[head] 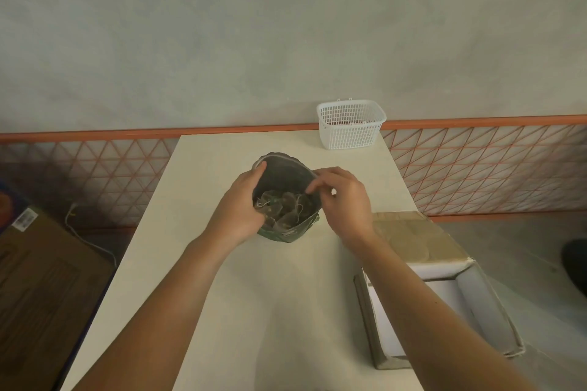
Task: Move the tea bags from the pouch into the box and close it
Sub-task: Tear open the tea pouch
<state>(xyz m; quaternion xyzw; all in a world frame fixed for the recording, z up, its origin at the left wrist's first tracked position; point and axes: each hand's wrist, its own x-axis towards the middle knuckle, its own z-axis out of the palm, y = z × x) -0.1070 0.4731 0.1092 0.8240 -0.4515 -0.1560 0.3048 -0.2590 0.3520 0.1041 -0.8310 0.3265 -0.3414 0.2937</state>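
A dark green pouch (281, 173) stands open in the middle of the table, with several brown tea bags (284, 208) and their strings showing inside. My left hand (239, 208) grips the pouch's left side, its thumb over the rim. My right hand (344, 200) pinches the right edge of the mouth, holding it wide. The cardboard box (484, 308) sits at the table's right edge near me, its lid (413, 238) folded back and its white inside open.
A white plastic basket (351, 124) stands at the far right corner of the pale table (222, 295). Brown cardboard cartons (41, 279) and a white cable lie on the floor to the left. A wall with an orange lattice runs behind.
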